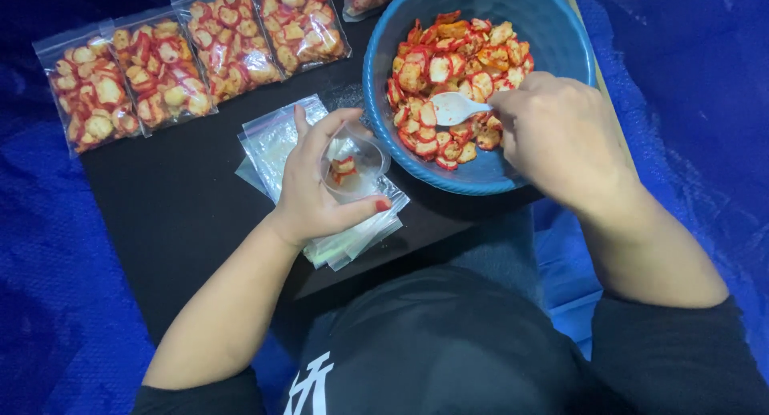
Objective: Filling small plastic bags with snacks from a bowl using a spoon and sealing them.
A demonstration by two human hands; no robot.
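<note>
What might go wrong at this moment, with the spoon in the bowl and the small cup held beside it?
1. The left hand holds the clear cup tilted above the empty bags; chips may fall out.
2. The white spoon in the right hand is small; chips may drop between the blue bowl and cup.

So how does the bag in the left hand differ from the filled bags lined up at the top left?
The bag in the left hand is held open and holds only a few red chips; the filled bags are packed full. The held bag is gripped by the left hand beside the blue bowl, while the filled bags lie flat in a row on the black surface. Both are clear plastic.
</note>
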